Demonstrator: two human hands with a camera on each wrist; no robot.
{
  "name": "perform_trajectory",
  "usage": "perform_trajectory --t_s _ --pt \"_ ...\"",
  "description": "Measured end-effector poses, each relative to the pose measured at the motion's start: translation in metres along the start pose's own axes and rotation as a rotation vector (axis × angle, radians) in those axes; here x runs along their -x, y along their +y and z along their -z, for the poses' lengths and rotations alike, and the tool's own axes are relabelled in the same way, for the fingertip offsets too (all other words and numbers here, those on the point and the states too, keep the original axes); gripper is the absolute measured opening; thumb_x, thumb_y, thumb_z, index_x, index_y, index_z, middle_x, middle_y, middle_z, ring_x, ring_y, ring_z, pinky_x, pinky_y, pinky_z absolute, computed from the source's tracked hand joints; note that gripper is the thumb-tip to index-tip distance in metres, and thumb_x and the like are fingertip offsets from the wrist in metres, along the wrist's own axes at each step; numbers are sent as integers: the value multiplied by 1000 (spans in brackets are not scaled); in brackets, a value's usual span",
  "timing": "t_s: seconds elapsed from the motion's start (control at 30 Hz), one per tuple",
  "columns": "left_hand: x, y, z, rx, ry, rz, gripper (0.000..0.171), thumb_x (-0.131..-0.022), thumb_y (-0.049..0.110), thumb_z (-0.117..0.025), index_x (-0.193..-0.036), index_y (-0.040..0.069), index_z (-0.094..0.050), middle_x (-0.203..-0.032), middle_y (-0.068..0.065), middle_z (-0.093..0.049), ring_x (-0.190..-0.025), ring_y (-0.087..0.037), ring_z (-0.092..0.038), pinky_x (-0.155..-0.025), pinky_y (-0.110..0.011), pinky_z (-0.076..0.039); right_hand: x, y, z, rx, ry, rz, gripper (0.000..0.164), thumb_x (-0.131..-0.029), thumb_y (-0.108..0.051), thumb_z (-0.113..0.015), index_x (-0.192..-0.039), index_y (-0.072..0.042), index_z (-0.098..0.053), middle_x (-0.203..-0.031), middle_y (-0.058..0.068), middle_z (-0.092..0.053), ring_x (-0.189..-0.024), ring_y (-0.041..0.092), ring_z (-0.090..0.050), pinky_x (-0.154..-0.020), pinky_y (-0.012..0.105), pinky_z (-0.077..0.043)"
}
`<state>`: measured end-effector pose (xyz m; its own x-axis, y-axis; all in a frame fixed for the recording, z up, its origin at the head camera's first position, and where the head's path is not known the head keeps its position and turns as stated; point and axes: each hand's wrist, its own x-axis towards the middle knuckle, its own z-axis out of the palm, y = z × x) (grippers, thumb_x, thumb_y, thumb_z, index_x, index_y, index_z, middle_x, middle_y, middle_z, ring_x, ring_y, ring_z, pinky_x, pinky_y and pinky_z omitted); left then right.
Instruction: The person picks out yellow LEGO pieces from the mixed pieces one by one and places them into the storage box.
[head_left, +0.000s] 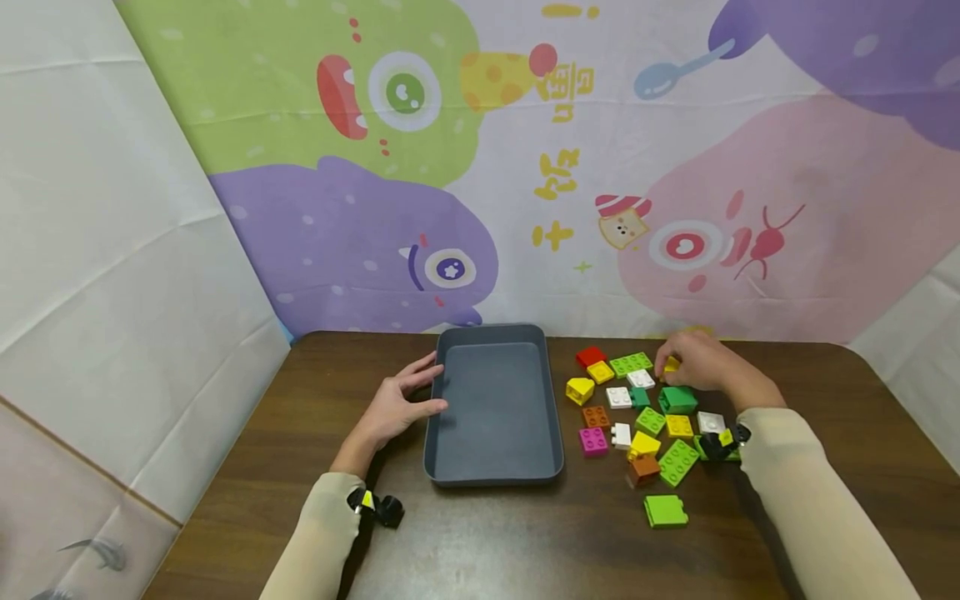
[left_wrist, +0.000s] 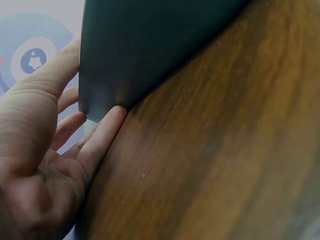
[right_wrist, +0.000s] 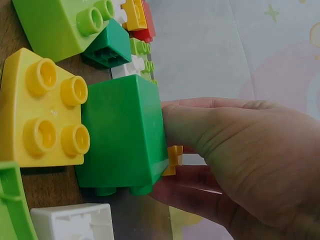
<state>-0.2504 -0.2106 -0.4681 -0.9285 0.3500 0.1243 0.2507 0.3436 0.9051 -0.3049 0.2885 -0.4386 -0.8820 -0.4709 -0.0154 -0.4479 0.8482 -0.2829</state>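
Note:
At the left side of a dark grey tray is my left hand, its fingers and thumb spread and fairly straight. Thumb and index tips lie over the tray's rim, and in the left wrist view one fingertip meets the lower outer wall. My right hand pinches a small yellow brick at the far side of the scattered toy bricks. The right wrist view shows only part of this yellow brick, behind a larger green brick that stands just before the hand.
Several loose bricks lie right of the tray, among them a red brick, a magenta brick and a white brick. One lime brick lies nearer the front. A printed cloth hangs behind the wooden table.

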Motion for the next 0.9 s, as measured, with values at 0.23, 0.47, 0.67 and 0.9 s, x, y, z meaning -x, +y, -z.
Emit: perform_trajectory --t_s 0.23,0.47,0.67,0.9 --pt "-1 -1 -1 3 6 -12 64 -85 14 -80 -141 -4 -54 -162 -20 -34 -139 -41 -45 -112 -63 -38 2 1 1 -4 -10 -9 15 -78 -4 -78 -77 -19 -77 -80 -2 -69 -71 18 -49 -64 33 -40" --pt "0 0 0 -9 10 -2 63 -85 15 -80 -141 -3 -55 -162 -19 -35 -138 -41 -45 -111 -62 -39 2 -1 4 -16 -12 -6 15 -79 -3 -77 -78 -18 -78 -80 -2 -70 -71 18 -50 -64 33 -42" --pt "1 1 -1 -10 13 -3 63 -85 15 -80 -140 -3 -55 -161 -19 -35 -138 -41 -45 -111 -62 -39 1 -3 4 -22 1 5 12 -79 -4 -78 -77 -16 -77 -78 -2 -68 -69 17 -49 -62 32 -40" --pt "1 1 -1 -16 13 1 63 -86 15 -79 -141 -3 -55 -162 -19 -35 -139 -42 -45 -110 -63 -39 0 -3 14 -30 -42 -51 9 -81 -6 -78 -82 -16 -78 -83 0 -70 -75 21 -53 -68 37 -50"
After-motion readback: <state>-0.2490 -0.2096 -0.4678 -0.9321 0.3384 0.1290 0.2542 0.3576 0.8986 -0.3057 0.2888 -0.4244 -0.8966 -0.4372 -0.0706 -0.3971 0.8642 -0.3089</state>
